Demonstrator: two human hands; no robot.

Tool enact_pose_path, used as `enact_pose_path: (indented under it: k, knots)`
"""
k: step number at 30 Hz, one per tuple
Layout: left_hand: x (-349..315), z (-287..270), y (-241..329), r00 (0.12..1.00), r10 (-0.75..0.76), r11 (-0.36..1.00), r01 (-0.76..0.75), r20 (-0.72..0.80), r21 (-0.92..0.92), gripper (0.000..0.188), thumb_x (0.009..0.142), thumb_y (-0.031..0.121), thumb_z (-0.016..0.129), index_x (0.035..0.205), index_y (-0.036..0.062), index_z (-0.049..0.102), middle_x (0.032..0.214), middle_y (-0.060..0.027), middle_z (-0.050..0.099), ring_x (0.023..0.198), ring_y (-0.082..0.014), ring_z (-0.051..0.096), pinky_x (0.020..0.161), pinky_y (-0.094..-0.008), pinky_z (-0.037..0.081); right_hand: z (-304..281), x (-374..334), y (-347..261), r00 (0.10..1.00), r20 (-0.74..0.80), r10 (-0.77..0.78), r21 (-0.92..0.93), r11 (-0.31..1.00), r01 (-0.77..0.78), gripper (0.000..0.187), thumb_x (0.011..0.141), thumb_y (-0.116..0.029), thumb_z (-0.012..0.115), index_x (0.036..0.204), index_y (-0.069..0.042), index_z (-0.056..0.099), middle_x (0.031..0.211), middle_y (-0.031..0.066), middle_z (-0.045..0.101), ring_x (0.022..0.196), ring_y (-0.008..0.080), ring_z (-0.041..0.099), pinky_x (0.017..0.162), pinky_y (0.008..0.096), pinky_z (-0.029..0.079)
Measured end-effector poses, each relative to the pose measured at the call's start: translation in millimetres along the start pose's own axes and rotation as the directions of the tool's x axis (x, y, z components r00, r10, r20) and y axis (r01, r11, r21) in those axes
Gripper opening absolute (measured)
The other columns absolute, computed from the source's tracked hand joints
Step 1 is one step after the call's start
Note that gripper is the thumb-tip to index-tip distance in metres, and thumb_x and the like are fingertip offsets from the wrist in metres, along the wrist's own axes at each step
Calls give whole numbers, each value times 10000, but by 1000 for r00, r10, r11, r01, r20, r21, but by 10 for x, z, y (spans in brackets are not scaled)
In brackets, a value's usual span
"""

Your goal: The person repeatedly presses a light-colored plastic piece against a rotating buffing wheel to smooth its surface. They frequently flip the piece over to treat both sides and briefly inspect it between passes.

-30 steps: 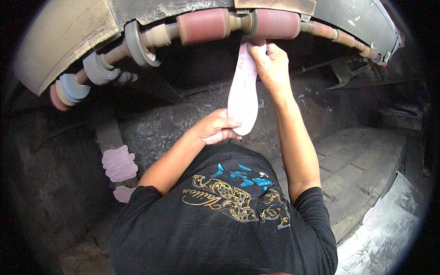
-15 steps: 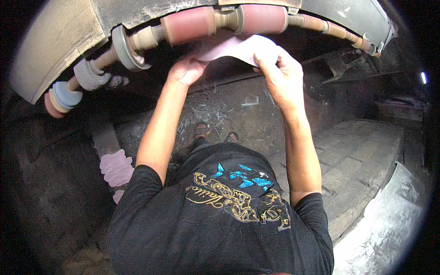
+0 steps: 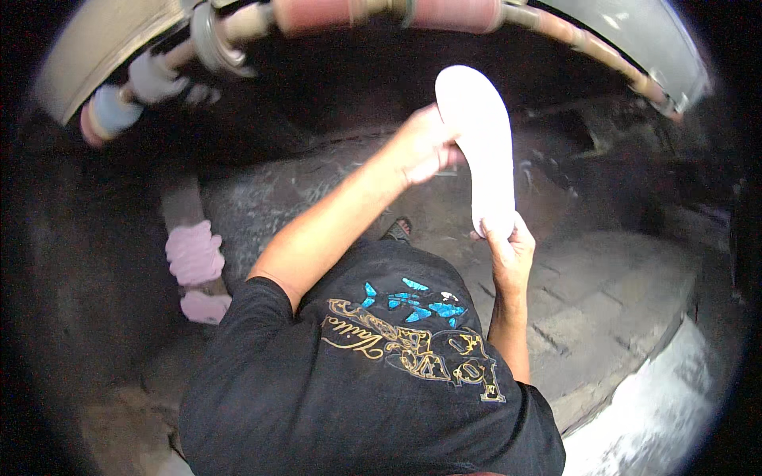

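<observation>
A white shoe sole (image 3: 484,143) is held upright in front of me, below a long spindle with reddish sanding drums (image 3: 381,12). My left hand (image 3: 425,147) grips the sole's upper left edge. My right hand (image 3: 508,246) pinches its lower end from beneath. The sole is clear of the drums, a short way under them. My black printed shirt fills the lower middle of the view.
Grey and pink wheels (image 3: 131,91) sit on the spindle's left end under a curved hood (image 3: 87,55). Pale pink soles (image 3: 194,254) are stacked low on the left. A dusty machine base (image 3: 262,198) and a brick floor (image 3: 603,309) lie below.
Both hands pulled the sole down off the sanding drum. It turned from lying flat against the drum to standing upright, my right hand shifting to its lower end.
</observation>
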State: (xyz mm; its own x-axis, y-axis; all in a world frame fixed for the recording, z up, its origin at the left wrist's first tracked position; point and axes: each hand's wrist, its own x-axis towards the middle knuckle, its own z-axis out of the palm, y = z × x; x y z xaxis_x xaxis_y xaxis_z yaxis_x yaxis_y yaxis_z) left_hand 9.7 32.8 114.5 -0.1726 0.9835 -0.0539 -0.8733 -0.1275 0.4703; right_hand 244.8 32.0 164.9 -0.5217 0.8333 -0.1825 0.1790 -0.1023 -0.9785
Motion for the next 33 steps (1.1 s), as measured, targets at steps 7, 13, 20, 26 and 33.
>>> enact_pose_path:
  k: [7, 13, 20, 26, 33]
  knots:
    - [-1380, -1295, -564, 901, -126, 985, 164, -414, 57, 405, 894, 116, 701, 1267, 10, 585, 1171, -129, 678, 1049, -265, 681, 897, -456, 577, 338, 407, 914, 783, 465, 414, -495, 854, -158, 299, 963, -253, 637, 1072, 24, 670, 873, 73, 691, 791, 132, 642, 697, 285, 520]
    - [-2818, -2927, -225, 493, 113, 989, -136, -863, 52, 377, 879, 190, 751, 1198, 47, 609, 1092, -115, 706, 926, -261, 699, 810, -417, 586, 549, 511, 1553, 755, 484, 442, -780, 610, 143, 359, 928, -313, 647, 941, 45, 665, 768, 176, 695, 712, 259, 665, 695, 391, 510]
    - [-4265, -4510, 556, 54, 68, 947, -317, -996, 47, 404, 860, 132, 752, 1214, 59, 572, 1118, -141, 639, 972, -325, 643, 832, -493, 596, 880, 576, 2127, 632, 602, 489, -778, 539, 324, 283, 894, -294, 671, 945, -19, 717, 775, 165, 708, 703, 268, 673, 672, 406, 503]
    - [-5311, -5425, 1163, -72, 344, 903, 299, -936, 309, 354, 858, 204, 720, 1156, 56, 598, 1050, -148, 673, 889, -267, 678, 769, -417, 588, 1145, 700, 2125, 652, 558, 513, -824, 438, 360, 277, 898, -292, 664, 941, -21, 709, 747, 155, 697, 691, 267, 668, 660, 398, 500]
    - [-5433, -5425, 785, 152, 424, 97, 973, -893, 211, 520, 848, 274, 670, 1308, 83, 522, 1197, -214, 633, 1033, -360, 627, 877, -450, 501, 813, 788, 1780, 759, 300, 578, -888, 460, 2, 286, 920, -269, 646, 984, 8, 674, 781, 100, 704, 702, 203, 644, 668, 357, 505]
